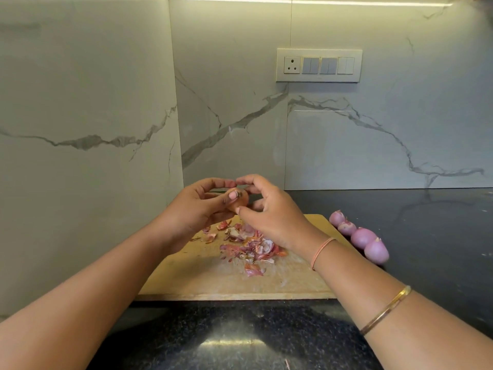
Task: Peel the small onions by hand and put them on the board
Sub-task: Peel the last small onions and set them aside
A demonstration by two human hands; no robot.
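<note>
While left hand (197, 206) grips unpeeled onion (238, 200) above board (202, 279), right hand (266, 209) pinches its skin, likely so peelings (250, 247) drop there; peeled onions (358, 236) rest on desk (426, 236).

A dark, speckled stone countertop (440, 236) carries everything here. A wooden cutting board (213, 281) lies flat on it, its near edge set back from the counter's front. Just off the board's right edge, four peeled onions (362, 237) lie in a slanting row on the bare stone, each close against its neighbour; whether any touches the board cannot be told. A small pale scrap (286, 364), perhaps onion skin, lies near the front
</note>
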